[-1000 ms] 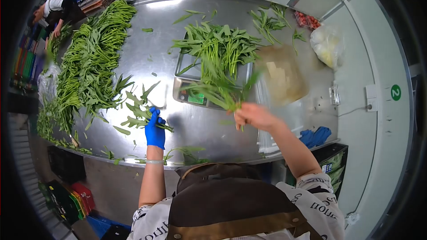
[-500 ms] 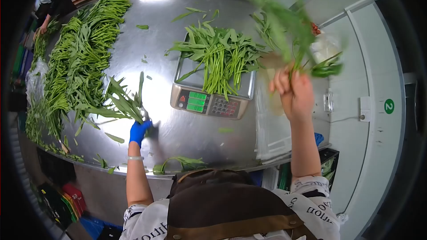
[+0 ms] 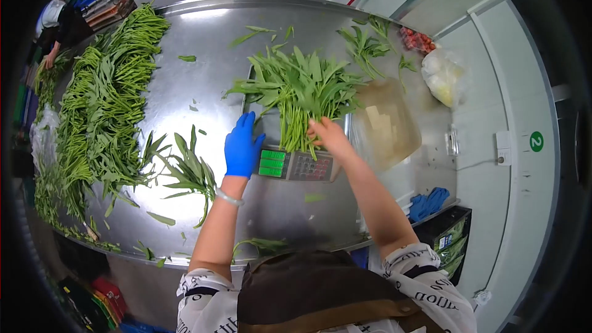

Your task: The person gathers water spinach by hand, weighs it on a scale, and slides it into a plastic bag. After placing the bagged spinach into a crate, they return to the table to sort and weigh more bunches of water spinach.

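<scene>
Bundle of greens (image 3: 302, 86) across the pan of the scale (image 3: 295, 164), leaves fanned toward the far side of the table (image 3: 265, 203), cut stems pointing at the lit green display. On the stem ends, the bare right hand (image 3: 328, 134), fingers bent down onto the stalks; cannot tell whether pinching them or only resting. At the pan's left edge, the blue-gloved left hand (image 3: 242, 146), palm down, fingers stretched out and loosely spread, gripping nothing. Just left of that wrist, a small loose bunch (image 3: 188, 171) flat on the steel. Further left, a long heap of greens (image 3: 102, 98) along the table's edge. Right of the scale, a stack of clear bags (image 3: 387, 124); beyond it a white bag (image 3: 444, 74) with pale yellowish contents, and a small packet of red things (image 3: 417, 40). At the near right corner, spare blue gloves (image 3: 428, 202).
</scene>
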A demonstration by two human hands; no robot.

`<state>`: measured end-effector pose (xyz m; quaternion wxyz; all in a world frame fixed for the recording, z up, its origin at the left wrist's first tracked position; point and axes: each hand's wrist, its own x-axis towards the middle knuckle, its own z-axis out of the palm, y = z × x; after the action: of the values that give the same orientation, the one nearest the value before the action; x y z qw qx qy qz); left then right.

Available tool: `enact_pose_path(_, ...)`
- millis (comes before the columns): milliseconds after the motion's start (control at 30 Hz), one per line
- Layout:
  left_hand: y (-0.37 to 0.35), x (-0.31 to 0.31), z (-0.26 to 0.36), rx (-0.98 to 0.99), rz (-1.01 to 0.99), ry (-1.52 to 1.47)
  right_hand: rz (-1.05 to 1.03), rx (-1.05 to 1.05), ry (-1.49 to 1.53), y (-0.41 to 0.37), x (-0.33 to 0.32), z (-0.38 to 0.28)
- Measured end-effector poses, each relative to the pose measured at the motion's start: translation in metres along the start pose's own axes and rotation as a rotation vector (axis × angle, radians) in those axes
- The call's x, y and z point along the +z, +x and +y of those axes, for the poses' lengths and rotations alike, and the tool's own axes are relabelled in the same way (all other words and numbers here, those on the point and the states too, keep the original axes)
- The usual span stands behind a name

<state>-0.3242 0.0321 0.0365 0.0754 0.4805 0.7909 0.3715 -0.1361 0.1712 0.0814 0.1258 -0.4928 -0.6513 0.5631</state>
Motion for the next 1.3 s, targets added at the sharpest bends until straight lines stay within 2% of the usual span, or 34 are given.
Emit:
enact_pose_path(67,0.017,0.016,0.001,-0.022,-0.081,0.138,0.156,-0.249,-0.679,-0.023,-0.007,-0.018)
enact_pose_path(100,0.022,0.023,-0.003,-0.013,-0.137,0.219,0.320,-0.379,-0.895,-0.036,-0.006,-0.028)
enact_pose_path(167,0.027,0.031,-0.011,0.013,-0.263,0.387,0.312,-0.479,-0.877,-0.043,-0.010,-0.032)
enact_pose_path(300,0.006,0.030,-0.012,0.033,-0.155,0.113,0.149,-0.777,-0.800,-0.044,0.007,-0.024)
enact_pose_path(400,-0.008,0.025,0.002,-0.005,-0.095,-0.131,0.050,-1.062,-0.845,-0.032,0.032,-0.043)
enact_pose_path(500,-0.017,0.014,0.019,-0.045,-0.138,-0.239,0.062,-1.062,-0.999,-0.006,0.043,-0.048)
enact_pose_path(600,-0.023,0.003,0.026,-0.024,-0.160,-0.325,-0.152,-1.015,-0.977,0.021,0.039,-0.025)
enact_pose_path(700,-0.036,-0.014,0.029,-0.016,-0.344,-0.492,-0.212,-0.961,-1.005,0.029,0.033,-0.020)
enact_pose_path(733,-0.044,-0.019,0.031,0.005,-0.418,-0.566,-0.196,-1.018,-0.982,0.025,0.031,-0.023)
enact_pose_path(800,-0.069,-0.016,0.029,0.013,-0.567,-0.605,-0.168,-1.135,-0.934,0.012,0.026,-0.040)
enact_pose_path(867,-0.113,0.000,0.016,-0.023,-0.774,-0.620,-0.171,-1.162,-0.925,-0.013,0.022,-0.051)
enact_pose_path(900,-0.133,0.006,0.012,0.089,-0.830,-0.516,-0.166,-1.174,-0.920,-0.026,0.019,-0.049)
enact_pose_path(933,-0.151,0.009,0.011,0.203,-0.885,-0.412,-0.177,-1.124,-0.928,-0.037,0.013,-0.038)
enact_pose_path(1000,-0.182,0.011,0.011,0.358,-0.718,-0.301,-0.200,-1.026,-0.953,-0.051,-0.013,0.002)
enact_pose_path(1033,-0.192,0.012,0.013,0.426,-0.631,-0.251,-0.128,-0.754,-1.037,-0.053,-0.028,0.027)
enact_pose_path(1067,-0.196,0.011,0.011,0.324,-0.659,-0.268,-0.064,-0.482,-1.106,-0.053,-0.046,0.059)
enact_pose_path(1133,-0.203,0.001,-0.005,0.100,-0.707,-0.291,0.415,-0.537,-0.886,-0.051,-0.094,0.143)
enact_pose_path(1200,-0.191,-0.017,-0.007,-0.248,-0.629,-0.295,0.454,-0.284,-1.052,-0.065,-0.114,0.145)
enact_pose_path(1267,-0.199,-0.014,-0.033,-0.534,-0.516,-0.332,0.422,-0.192,-1.191,-0.067,-0.127,0.172)
enact_pose_path(1300,-0.196,-0.021,-0.037,-0.582,-0.490,-0.408,0.410,-0.145,-1.262,-0.066,-0.133,0.188)
